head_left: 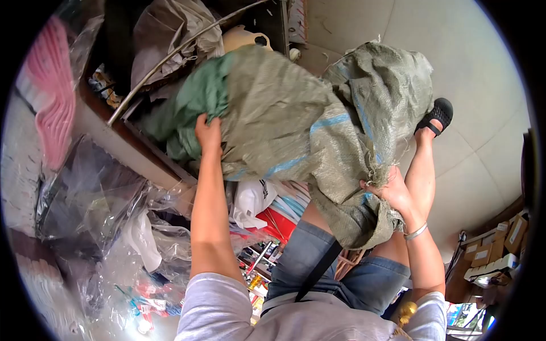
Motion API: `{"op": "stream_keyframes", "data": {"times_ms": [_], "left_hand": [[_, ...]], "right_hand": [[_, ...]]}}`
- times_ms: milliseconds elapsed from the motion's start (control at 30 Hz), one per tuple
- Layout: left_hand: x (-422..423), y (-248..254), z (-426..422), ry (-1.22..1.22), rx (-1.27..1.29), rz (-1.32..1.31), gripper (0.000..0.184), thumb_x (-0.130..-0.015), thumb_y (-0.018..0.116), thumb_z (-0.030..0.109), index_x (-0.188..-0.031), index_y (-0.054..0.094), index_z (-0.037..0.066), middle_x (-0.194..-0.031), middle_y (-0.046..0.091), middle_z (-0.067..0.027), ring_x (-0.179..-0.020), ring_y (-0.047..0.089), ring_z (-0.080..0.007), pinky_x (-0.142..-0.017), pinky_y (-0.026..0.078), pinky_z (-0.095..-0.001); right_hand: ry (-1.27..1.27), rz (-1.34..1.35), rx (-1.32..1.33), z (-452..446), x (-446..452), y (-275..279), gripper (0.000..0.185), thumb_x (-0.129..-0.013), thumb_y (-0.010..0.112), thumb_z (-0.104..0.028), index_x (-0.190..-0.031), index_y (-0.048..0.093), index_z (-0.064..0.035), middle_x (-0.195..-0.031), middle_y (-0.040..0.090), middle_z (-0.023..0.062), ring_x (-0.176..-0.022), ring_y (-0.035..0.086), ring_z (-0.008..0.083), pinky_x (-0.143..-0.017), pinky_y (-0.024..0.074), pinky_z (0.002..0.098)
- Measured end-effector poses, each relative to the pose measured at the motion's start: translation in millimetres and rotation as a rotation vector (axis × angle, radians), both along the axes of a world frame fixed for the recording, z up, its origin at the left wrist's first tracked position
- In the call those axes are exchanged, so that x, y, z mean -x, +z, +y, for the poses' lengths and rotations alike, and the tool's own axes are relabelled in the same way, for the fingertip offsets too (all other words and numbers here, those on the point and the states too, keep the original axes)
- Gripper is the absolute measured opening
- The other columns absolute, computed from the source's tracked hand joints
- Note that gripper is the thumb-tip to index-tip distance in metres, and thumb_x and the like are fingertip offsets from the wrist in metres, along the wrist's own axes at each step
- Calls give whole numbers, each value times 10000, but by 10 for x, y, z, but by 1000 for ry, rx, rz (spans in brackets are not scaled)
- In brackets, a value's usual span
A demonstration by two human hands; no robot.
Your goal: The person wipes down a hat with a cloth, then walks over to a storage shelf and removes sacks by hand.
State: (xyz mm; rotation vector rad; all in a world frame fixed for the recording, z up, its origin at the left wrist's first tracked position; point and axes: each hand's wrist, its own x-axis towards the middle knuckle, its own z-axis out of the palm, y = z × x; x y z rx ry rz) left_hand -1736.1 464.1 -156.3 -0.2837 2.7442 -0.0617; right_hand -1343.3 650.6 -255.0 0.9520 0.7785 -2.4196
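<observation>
A grey-green woven sack [273, 108] with blue stripes stretches across my lap and off to the upper right, crumpled and frayed along its edge. Its left end meets a dark green crumpled sheet [199, 91]; whether the two are joined I cannot tell. My left hand [209, 135] is closed on the sack where the green and grey-green parts meet. Lower right, my right hand [392, 192] grips the sack's frayed edge, with fingertips partly hidden by loose threads. The sack's inside is not visible.
A thin pole [176, 54] slants over an open dark drawer or box at upper left, beside a pale crumpled bag [170, 34]. Clear plastic packaging [102, 199] is piled on the left. Small cardboard boxes [492, 247] sit at right. Tiled floor [455, 62] spreads at upper right.
</observation>
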Motion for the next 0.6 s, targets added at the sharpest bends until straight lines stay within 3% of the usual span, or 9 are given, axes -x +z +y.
{"op": "stream_keyframes", "data": {"times_ms": [67,133,300,367,433,500,567,600], "left_hand": [[-292,-62,424,-227,-327,-65,440,-784,627,86,-1193,547,-54,-1066,630,-117,-932,585,-205,-824,450,-309],[-745,-137,1082,-556,-382,-145,376,-724,654,69,-1076,593,-49,-1029,644,-149,-956,595,-216,-861,470,-337],[-2103,-534,2199,-212,-1000,-435,371,-698,622,33,-1052,561,-61,-996,634,-152,-934,594,-200,-819,485,-326],[-2635,-665,2285,-193,-1043,-512,342,-683,612,25,-1017,573,-37,-945,645,-176,-901,624,-228,-797,494,-340],[-3187,-697,2327,-156,-956,-660,297,-702,609,28,-994,570,-8,-877,631,-106,-840,583,-134,-778,477,-276],[-3457,-473,2460,-253,-734,-852,270,-693,605,59,-959,593,9,-775,629,-165,-748,649,-226,-736,509,-326],[-3786,-456,2347,-502,-816,-819,265,-689,593,96,-941,610,16,-770,620,-222,-753,653,-383,-729,525,-424],[-3879,-416,2263,-546,-793,-952,299,-693,575,111,-975,612,20,-886,638,-251,-851,594,-468,-778,503,-502]], "right_hand": [[-5,-20,-54,43,6,45,455,-722,735,15,-1135,546,26,-982,644,49,-896,585,139,-829,483,289],[-29,-46,-181,121,-160,58,463,-735,710,3,-1160,529,29,-1018,627,61,-932,570,152,-853,466,295],[-22,-418,-536,563,-1750,-159,486,-767,647,-26,-1223,488,36,-1109,586,91,-1020,534,183,-914,423,309],[26,-573,-693,738,-2540,-181,497,-781,622,-37,-1248,472,39,-1145,569,103,-1055,519,196,-939,406,315],[75,-692,-801,823,-3225,-182,508,-794,597,-49,-1273,456,43,-1182,553,115,-1091,505,209,-963,388,321],[120,-769,-865,840,-3667,-162,520,-807,572,-61,-1298,439,46,-1218,536,127,-1126,490,222,-988,371,327],[121,-799,-878,752,-3861,-89,533,-820,547,-72,-1324,423,49,-1254,519,139,-1161,476,235,-1012,354,332],[105,-788,-863,668,-3908,-41,539,-826,534,-78,-1336,415,50,-1273,511,145,-1179,468,241,-1024,345,335]]}}
